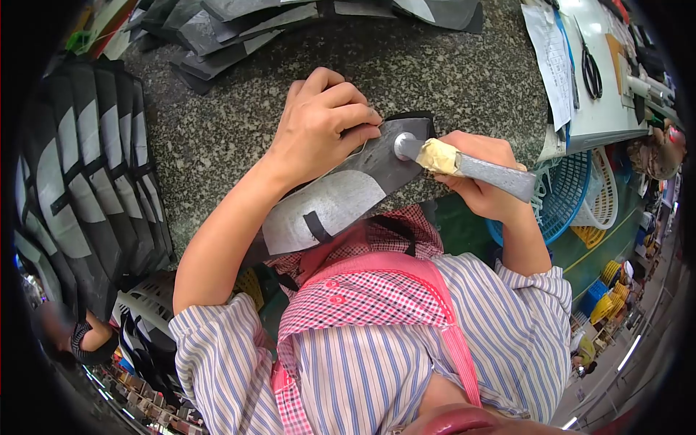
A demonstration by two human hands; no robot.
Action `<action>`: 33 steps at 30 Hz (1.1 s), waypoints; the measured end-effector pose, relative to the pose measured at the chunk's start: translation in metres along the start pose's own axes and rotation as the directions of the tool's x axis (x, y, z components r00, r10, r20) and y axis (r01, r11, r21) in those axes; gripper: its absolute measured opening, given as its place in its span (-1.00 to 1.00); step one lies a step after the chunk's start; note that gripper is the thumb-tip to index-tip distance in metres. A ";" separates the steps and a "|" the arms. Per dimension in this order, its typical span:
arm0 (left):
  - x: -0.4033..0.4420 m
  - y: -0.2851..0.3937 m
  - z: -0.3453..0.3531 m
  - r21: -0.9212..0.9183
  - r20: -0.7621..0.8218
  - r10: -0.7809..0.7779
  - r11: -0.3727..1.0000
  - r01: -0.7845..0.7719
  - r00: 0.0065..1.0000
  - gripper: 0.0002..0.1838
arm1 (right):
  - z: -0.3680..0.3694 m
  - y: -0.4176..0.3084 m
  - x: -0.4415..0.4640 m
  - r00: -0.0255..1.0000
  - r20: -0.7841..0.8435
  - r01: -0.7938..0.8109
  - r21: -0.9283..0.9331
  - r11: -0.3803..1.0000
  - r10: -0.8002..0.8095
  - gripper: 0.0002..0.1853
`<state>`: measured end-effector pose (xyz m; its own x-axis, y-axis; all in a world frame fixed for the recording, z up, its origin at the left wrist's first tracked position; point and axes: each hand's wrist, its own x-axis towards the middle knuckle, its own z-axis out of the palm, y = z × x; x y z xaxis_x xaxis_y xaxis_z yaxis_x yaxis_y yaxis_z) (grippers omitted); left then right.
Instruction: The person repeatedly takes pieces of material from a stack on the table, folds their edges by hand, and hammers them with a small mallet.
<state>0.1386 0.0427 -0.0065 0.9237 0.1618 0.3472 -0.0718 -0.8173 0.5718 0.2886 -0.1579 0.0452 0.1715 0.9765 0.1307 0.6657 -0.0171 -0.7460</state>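
Observation:
On the speckled stone worktop lies a dark, flat, curved piece (341,196) with a light grey patch and a small black strip, its near edge past the worktop's edge. My left hand (315,123) is closed at the piece's far edge, fingertips pinching the edge. My right hand (489,156) is wrapped round a hammer (496,177) with yellow tape about its head. The hammer's round metal face meets the piece near its right end; the handle is mostly hidden by my hand.
Overlapping dark pieces (80,167) are stacked at the left, and more pieces (239,29) lie at the back. On the right, a white table (609,109) bears scissors (591,72) and a paper sheet (549,65). A blue basket (565,192) stands below it. Other people are in the background.

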 end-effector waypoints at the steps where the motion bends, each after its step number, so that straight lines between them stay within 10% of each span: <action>1: 0.000 -0.001 0.000 -0.001 -0.010 0.013 1.000 -0.013 1.000 -0.79 | 0.000 0.001 0.000 1.000 0.000 0.003 0.006 1.000 -0.003 -0.77; 14: -0.003 0.005 -0.002 0.231 0.039 0.266 0.935 -0.268 0.963 -0.74 | -0.010 -0.018 0.028 0.997 0.026 -0.069 -0.170 0.983 0.074 -0.74; 22: -0.015 0.007 -0.010 0.032 -0.030 -0.043 0.999 0.044 0.999 -0.73 | -0.007 -0.019 0.038 0.972 0.170 -0.108 -0.281 0.954 0.160 -0.73; 29: -0.017 0.013 -0.011 0.141 0.028 0.010 0.990 -0.014 1.000 -0.69 | -0.012 -0.015 0.044 0.985 0.131 -0.074 -0.254 0.964 0.110 -0.82; 32: -0.019 0.014 -0.010 0.180 0.032 0.016 0.983 -0.022 0.999 -0.69 | -0.008 -0.018 0.041 0.991 -0.131 -0.068 -0.218 0.974 0.040 -0.77; 33: -0.019 0.014 -0.010 0.195 0.027 0.021 0.980 -0.025 0.999 -0.69 | -0.008 -0.018 0.042 0.995 0.044 -0.072 -0.265 0.962 0.087 -0.76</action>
<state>0.1164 0.0335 0.0026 0.9319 0.1299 0.3387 -0.0206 -0.9133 0.4069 0.2903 -0.1180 0.0694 0.1963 0.9799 0.0361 0.8200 -0.1439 -0.5541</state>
